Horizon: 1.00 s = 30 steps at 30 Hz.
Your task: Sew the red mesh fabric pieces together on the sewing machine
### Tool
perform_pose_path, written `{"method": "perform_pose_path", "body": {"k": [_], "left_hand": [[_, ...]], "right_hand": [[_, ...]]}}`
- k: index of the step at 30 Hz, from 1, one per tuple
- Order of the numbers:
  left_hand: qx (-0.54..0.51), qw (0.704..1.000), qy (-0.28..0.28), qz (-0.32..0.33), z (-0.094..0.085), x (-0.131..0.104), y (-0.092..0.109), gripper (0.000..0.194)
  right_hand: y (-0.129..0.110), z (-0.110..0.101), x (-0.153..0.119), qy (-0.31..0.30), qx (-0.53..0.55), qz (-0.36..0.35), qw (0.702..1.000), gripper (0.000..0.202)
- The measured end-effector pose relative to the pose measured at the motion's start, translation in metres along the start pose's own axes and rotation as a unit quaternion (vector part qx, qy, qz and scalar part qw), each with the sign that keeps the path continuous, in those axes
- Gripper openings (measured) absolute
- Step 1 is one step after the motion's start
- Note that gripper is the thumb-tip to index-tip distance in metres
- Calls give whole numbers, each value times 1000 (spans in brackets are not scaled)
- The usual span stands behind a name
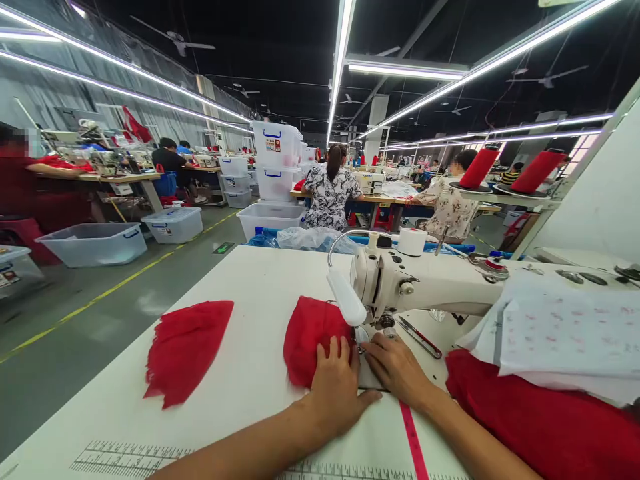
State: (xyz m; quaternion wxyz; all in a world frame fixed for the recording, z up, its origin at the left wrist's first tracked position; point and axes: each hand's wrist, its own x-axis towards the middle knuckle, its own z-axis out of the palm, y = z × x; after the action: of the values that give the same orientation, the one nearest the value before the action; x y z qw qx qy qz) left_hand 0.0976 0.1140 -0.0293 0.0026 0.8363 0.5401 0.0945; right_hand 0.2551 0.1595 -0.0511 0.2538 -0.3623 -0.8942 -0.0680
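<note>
A piece of red fabric (311, 333) lies bunched at the needle area of a white sewing machine (425, 277). My left hand (336, 383) rests on its near right side, fingers stretched out and pressing it to the table. My right hand (395, 367) is beside the presser foot, its fingertips close to the needle plate; what is under these fingers, if anything, is hidden. Behind this hand lies a pair of thread snips (420, 337). A second red fabric piece (190, 350) lies flat on the table to the left.
More red fabric (540, 420) is heaped at the right, under printed white sheets (570, 327). Red thread cones (479, 168) stand on a rack above. A ruler strip (130, 459) runs along the table's front. Beyond are plastic bins (95, 245) and several people at other machines.
</note>
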Motion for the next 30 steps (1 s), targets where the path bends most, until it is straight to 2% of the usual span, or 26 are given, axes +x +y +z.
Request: {"method": "perform_pose_path", "body": {"k": [3,6,8,12,16,18,20,24,28,30], "left_hand": [[3,1000,-3,-5,0,2,2,73],[-5,1000,-14,14,-9,-1,-6,72],[-1,999,-4,41,-19,-6,-21,66],[22,991,43,125,-40,-17,-61,42],[26,976,4,215,-47,-22,-83,38],[14,971,-8,237,-43,-21,-83,40],[-6,971,4,238,-36,-19,-79,41],[-55,978,32,198,-28,-15,-68,33],[-62,987,31,144,-24,-15,-63,8],[-61,987,42,139,-22,-14,-62,14]], "right_hand": [[2,1,-2,8,12,-2,1000,24],[4,1,-3,13,17,-4,1000,26],[4,0,-3,15,20,-1,1000,26],[1,-2,-1,10,35,8,999,26],[-5,-3,1,-6,51,7,999,25],[-9,-3,2,-9,59,4,998,25],[-10,-3,2,-7,63,1,998,24],[-9,-1,2,-4,63,-5,998,24],[-9,0,1,-10,63,-21,998,25],[-9,0,1,-15,62,-24,998,26]]}}
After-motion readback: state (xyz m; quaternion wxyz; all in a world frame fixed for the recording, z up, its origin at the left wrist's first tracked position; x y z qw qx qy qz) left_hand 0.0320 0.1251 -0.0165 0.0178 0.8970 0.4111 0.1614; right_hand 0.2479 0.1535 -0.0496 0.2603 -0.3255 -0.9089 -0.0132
